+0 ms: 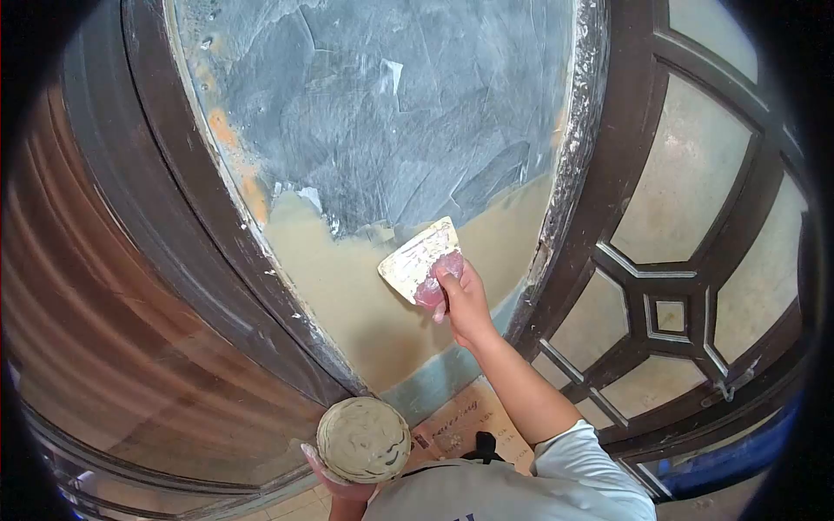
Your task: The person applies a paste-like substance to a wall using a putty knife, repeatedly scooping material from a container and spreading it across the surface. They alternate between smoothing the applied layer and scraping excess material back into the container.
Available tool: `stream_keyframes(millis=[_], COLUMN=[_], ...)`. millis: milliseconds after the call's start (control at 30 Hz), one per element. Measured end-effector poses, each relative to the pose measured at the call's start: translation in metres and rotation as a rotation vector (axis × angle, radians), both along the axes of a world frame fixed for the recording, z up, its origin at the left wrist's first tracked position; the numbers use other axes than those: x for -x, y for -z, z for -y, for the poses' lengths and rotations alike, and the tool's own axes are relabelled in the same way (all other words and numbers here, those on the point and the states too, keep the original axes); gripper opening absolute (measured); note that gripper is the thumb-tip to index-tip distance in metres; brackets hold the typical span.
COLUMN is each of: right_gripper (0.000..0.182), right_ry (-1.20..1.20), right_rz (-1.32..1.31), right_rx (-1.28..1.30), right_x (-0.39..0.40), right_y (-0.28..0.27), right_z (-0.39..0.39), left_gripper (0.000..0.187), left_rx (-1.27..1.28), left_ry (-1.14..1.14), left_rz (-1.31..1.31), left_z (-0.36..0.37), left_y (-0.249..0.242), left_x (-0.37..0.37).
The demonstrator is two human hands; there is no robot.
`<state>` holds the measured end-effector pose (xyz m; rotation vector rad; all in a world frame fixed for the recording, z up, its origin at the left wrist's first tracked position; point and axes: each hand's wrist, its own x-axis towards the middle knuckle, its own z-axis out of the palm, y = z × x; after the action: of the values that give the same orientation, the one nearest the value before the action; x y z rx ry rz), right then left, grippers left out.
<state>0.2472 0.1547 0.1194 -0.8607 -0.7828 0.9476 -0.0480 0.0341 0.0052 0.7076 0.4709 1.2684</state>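
Observation:
My right hand (462,306) is closed round the pinkish-red grip of a putty knife (420,259). The knife's wide pale blade is smeared with filler and lies against or just over the wall (347,286), near where a beige coat meets a grey-blue patchy surface (373,122). Low in the view, my left hand (330,473) holds a round container of putty (363,438) from its left side and below. The grey-beige putty is spread in swirls over its top. Most of the left hand's fingers are hidden under the container.
A dark wooden frame (261,252) with paint smears borders the wall on the left, beside brown glossy panelling (130,286). On the right stands a dark lattice door (638,278) with pale panes. Printed cardboard (473,417) lies on the floor below; something blue (730,451) shows at lower right.

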Motion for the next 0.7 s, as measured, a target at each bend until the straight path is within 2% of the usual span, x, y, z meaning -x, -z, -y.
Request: stream_keyframes(millis=[167,267,367,433,500,567,667,700], right_gripper=[0.021,0.020,0.019,0.019,0.018,0.017,0.017,0.020], right_ry=[-0.008,-0.021,-0.003,-0.024,-0.022,-0.003,0.022,-0.021], right_rz=[-0.011,-0.033,-0.090,-0.109,-0.131,-0.147,-0.179,-0.152], right_rx=[0.001,0.025,0.218,0.367,0.500,0.526,0.308,0.241], right_x=[-0.001,-0.004,-0.005,-0.003,0.008,0.015,0.023,0.024], right_y=[0.005,0.039,0.115,0.186,0.224,0.218,0.176,0.148], right_z=[-0.007,-0.008,-0.002,0.015,0.047,0.059,0.054,0.050], left_gripper=[0.083,0.083,0.078,0.073,0.073,0.075,0.076,0.082], left_rx=[0.072,-0.069,-0.197,0.033,0.028,0.022,0.030,-0.001], left_ry=[-0.016,-0.042,-0.094,-0.056,-0.026,0.025,0.074,-0.005], left_rz=[0.027,-0.102,-0.254,0.052,0.081,0.138,0.189,-0.091], left_z=[0.005,0.004,0.004,0.005,0.004,0.003,0.005,0.002], left_y=[-0.002,0.002,0.011,0.009,0.001,-0.010,-0.003,0.017], left_x=[0.002,0.003,0.006,0.003,-0.001,-0.005,-0.004,-0.002])
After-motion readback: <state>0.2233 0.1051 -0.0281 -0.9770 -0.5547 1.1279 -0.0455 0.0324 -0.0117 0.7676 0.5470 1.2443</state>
